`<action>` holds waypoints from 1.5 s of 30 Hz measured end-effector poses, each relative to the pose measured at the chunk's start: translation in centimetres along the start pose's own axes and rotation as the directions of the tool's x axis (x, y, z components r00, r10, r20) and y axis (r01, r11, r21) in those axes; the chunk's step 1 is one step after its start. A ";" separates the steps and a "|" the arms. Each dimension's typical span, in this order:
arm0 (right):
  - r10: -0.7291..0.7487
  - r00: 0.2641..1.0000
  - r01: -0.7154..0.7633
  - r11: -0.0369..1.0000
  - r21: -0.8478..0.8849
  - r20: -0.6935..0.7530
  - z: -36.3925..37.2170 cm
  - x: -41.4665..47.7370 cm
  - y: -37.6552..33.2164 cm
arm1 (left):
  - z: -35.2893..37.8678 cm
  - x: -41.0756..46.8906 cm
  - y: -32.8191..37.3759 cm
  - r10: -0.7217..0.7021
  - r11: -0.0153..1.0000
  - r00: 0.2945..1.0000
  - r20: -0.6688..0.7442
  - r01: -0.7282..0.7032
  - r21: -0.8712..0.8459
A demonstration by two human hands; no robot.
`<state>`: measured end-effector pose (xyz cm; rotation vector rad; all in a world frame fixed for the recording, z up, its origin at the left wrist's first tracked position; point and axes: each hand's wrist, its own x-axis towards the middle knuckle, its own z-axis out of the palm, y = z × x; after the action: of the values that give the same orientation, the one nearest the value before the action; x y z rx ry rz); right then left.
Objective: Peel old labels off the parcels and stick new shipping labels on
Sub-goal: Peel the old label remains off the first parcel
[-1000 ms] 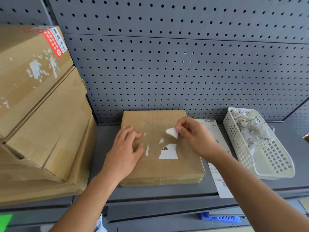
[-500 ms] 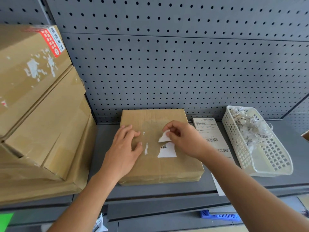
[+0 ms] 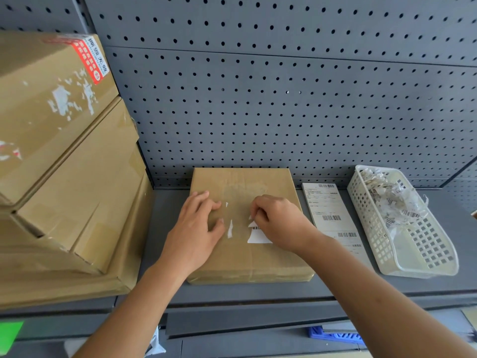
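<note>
A flat brown parcel (image 3: pixel 247 262) lies on the grey shelf against the pegboard. A torn white remnant of the old label (image 3: pixel 259 238), with a bit of barcode, still sticks to its top, and thin white slivers (image 3: pixel 229 229) lie left of it. My left hand (image 3: pixel 196 236) rests on the parcel's left part, fingers spread and lightly bent, holding nothing. My right hand (image 3: pixel 280 223) is down on the parcel with fingertips curled together, pinching at the remnant's upper edge. A new shipping label sheet (image 3: pixel 329 206) lies flat just right of the parcel.
A white plastic basket (image 3: pixel 428 257) at the right holds several torn label scraps. Large stacked cardboard boxes (image 3: pixel 77 177) lean at the left, close to the parcel. The grey pegboard wall (image 3: pixel 284 99) closes the back. A lower shelf edge (image 3: pixel 258 324) runs in front.
My right hand, which held a torn white scrap above the parcel, has come down and left onto the label remnant; the scrap no longer shows. My left hand has stayed put.
</note>
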<state>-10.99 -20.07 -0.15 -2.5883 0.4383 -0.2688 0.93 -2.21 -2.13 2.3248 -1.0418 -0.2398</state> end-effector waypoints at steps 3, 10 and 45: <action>0.008 0.999 -0.004 0.996 0.091 -0.039 -0.2 -0.2 0.2 | -0.1 0.0 0.1 -0.001 1.000 1.000 -0.002 0.001 -0.009; -0.039 0.996 0.042 0.999 0.031 -0.080 0.4 -0.3 0.6 | 0.1 0.0 -0.1 0.003 1.000 1.000 -0.005 -0.003 -0.015; -0.034 0.996 0.039 0.997 0.067 -0.083 0.1 0.0 1.0 | 0.1 0.1 -0.1 -0.006 1.000 1.000 -0.002 0.006 -0.017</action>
<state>-11.20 -20.84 -0.73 -2.5272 0.4039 -0.3973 1.01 -2.25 -2.22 2.3131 -1.0287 -0.2477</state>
